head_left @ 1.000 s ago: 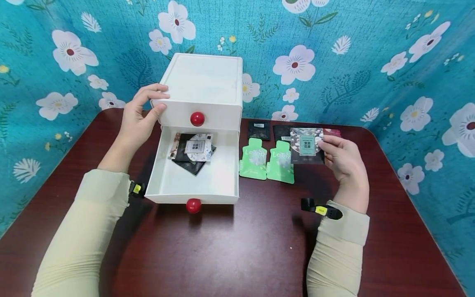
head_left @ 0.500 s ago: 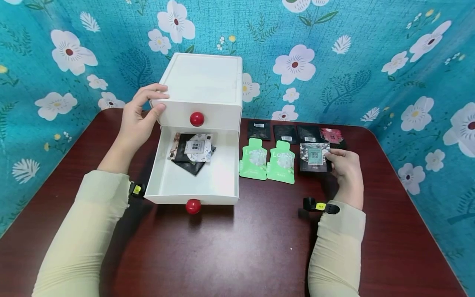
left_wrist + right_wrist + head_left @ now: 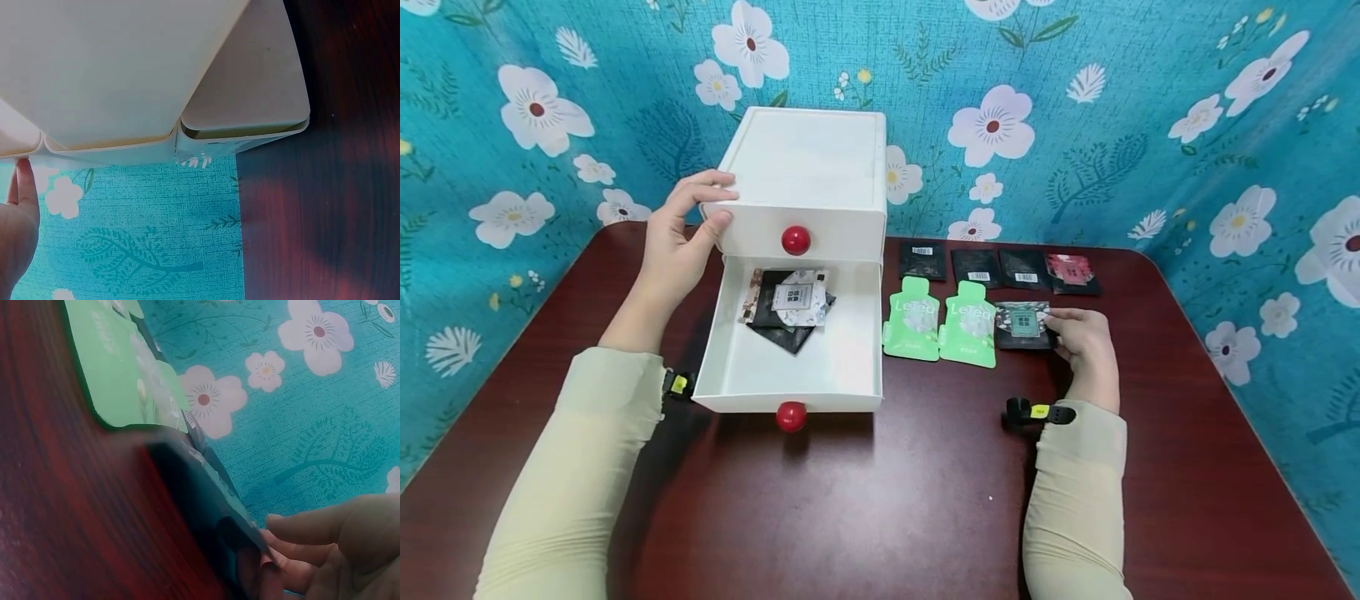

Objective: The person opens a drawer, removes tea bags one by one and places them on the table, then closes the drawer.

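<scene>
A white two-drawer storage box stands at the back of the table. Its lower drawer is pulled out and holds a few patterned and black tea sachets. My left hand grips the box's front left top corner, fingers over the top and thumb at the front. My right hand pinches the right edge of a black tea sachet with a teal label. That sachet lies low over the table, its left edge right beside the second green pouch. In the right wrist view the thumb and fingers hold its edge.
Another green pouch lies nearer the box. Behind the pouches, several sachets form a row: black ones and a red-patterned one. Red knobs stick out from both drawers. A floral curtain hangs behind the table.
My right hand has brought the teal-labelled sachet down and toward me from over the back row, then slightly left beside the green pouch. My left hand keeps its place on the box.
</scene>
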The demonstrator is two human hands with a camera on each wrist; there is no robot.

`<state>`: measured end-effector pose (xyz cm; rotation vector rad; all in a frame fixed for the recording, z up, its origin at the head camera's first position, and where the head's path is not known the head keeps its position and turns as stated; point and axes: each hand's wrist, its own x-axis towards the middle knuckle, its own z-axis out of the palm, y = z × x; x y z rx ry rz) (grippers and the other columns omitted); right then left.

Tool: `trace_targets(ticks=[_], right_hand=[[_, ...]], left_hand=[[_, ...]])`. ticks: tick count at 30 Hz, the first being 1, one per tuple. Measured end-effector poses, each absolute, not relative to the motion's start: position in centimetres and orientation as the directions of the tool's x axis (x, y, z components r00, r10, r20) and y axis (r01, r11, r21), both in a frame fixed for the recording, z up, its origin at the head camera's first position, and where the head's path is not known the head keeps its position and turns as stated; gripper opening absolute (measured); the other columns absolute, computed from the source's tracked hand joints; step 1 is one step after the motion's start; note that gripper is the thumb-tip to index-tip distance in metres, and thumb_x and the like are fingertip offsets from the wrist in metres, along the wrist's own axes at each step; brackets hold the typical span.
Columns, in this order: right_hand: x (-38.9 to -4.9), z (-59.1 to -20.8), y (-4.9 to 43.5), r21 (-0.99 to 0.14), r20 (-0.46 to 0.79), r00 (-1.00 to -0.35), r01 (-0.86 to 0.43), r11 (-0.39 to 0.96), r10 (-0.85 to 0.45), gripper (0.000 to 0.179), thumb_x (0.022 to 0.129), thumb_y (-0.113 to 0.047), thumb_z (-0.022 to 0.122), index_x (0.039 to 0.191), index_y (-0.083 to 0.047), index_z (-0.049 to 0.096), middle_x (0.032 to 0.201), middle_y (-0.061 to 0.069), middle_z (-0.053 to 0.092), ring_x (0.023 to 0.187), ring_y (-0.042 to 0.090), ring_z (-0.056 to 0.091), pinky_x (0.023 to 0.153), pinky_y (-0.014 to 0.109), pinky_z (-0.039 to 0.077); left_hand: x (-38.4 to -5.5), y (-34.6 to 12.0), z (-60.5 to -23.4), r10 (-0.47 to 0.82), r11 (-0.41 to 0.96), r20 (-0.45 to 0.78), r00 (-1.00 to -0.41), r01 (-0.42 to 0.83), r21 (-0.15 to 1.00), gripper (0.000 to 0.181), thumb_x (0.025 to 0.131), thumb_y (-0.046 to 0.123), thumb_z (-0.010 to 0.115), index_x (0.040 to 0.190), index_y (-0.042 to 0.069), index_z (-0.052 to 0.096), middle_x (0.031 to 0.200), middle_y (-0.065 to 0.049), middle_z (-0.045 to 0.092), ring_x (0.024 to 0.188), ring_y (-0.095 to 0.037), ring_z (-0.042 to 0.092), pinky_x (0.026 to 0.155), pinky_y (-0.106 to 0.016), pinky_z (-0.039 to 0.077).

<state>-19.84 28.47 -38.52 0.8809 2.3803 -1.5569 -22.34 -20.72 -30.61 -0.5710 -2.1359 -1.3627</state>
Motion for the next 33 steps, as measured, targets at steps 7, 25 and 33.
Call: trace_targets(ticks=[7,25,33], right_hand=[[-19.6,-38.3,28.5,-0.781,-0.433,-0.808,0.557,0.282,0.399,0.044,0.106,-0.023,0.044,0.147,-0.007,0.048,0.146,0.011,0.045,0.101,0.010,0.049,0.079,0.019,0.049],[-18.7,-34.9,26.2,-0.811,-0.249,-0.888,0.410,0.418,0.388,0.048,0.105,-0.032,0.045,0.147,-0.009,0.048,0.141,0.016,0.053,0.082,0.006,0.063,0.091,0.027,0.051],[-17.1,-31.2,22.5,-0.860,-0.058,-0.963,0.181,0.478,0.261,0.048,0.103,-0.033,0.051,0.144,-0.007,0.052,0.148,0.015,0.050,0.077,-0.003,0.058,0.099,0.038,0.050]], left_hand=[[-22.3,-20.8,-30.7,0.060,0.409,0.632,-0.772,0.597,0.690,0.020,0.098,0.003,0.059,0.115,-0.003,0.066,0.135,0.001,0.060,0.134,-0.013,0.048,0.087,-0.010,0.051],[-22.3,-20.8,-30.4,0.054,0.401,0.611,-0.789,0.578,0.711,0.021,0.098,0.006,0.060,0.116,-0.001,0.067,0.136,-0.002,0.060,0.135,-0.013,0.047,0.096,-0.022,0.054],[-22.2,-20.7,-30.4,0.055,0.400,0.613,-0.788,0.580,0.710,0.020,0.099,0.007,0.059,0.115,-0.002,0.067,0.136,-0.001,0.060,0.134,-0.012,0.047,0.095,-0.023,0.054]])
